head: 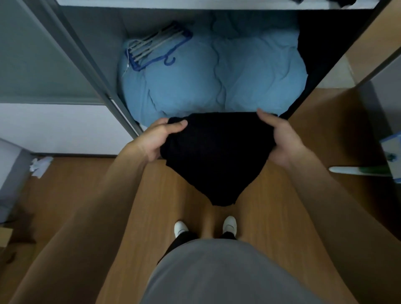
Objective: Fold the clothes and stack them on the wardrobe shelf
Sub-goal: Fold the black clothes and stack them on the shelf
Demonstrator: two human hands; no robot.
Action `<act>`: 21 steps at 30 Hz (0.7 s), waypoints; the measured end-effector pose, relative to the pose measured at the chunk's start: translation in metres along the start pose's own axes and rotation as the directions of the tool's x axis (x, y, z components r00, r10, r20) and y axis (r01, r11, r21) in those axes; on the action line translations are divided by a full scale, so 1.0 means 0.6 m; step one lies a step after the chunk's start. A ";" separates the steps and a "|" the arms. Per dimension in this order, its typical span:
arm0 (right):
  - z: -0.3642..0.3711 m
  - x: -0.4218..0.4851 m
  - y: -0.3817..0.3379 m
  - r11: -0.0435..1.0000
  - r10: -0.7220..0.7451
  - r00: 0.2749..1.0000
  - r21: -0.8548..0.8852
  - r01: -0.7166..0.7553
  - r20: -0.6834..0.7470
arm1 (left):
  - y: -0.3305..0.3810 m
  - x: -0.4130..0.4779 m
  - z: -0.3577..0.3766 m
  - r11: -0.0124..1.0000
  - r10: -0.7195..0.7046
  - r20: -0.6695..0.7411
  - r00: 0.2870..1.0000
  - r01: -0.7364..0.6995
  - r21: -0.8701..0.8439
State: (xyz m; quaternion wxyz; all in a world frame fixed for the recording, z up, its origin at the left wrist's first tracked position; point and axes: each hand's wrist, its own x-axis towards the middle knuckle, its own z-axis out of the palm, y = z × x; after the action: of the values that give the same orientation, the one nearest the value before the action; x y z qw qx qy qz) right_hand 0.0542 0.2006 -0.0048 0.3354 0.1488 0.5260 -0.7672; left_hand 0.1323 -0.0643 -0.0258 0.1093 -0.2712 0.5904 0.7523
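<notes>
A black garment hangs folded between my two hands in front of the open wardrobe, its lower end drooping toward the floor. My left hand grips its left top corner, thumb on top of the cloth. My right hand grips the right top corner the same way. A white wardrobe shelf runs along the top edge of the view, with a bit of dark cloth lying on it at the right.
The wardrobe's lower compartment holds a bulky light-blue duvet with a bundle of blue and white hangers on it. A grey sliding door stands at left. Wooden floor, my white shoes, crumpled paper at left.
</notes>
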 end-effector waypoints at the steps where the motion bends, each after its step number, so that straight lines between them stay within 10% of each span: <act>1: -0.008 -0.003 0.009 0.998 -0.013 0.999 0.059 0.011 0.030 | 0.005 0.000 0.005 0.996 0.020 -0.015 1.000 -0.022 -0.084; 8: 0.004 -0.009 0.093 0.999 0.011 0.985 0.041 -0.018 0.170 | 0.012 -0.007 0.004 0.986 -0.165 0.003 0.986 0.164 0.033; 15: 0.023 0.002 0.066 0.981 0.020 0.977 0.187 -0.060 0.211 | -0.061 -0.014 -0.049 0.911 -0.055 0.209 0.976 0.135 -0.390; 21: 0.014 0.020 0.051 0.983 0.110 0.983 0.134 -0.129 0.144 | -0.078 -0.003 0.020 0.990 0.032 -0.068 0.997 -0.041 -0.137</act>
State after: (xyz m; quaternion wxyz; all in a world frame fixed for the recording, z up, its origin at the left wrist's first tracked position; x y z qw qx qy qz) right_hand 0.0670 0.1819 -0.0303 0.4046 0.1511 0.4359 -0.7896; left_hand 0.1534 -0.0395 -0.0617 0.0572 -0.2918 0.5450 0.7840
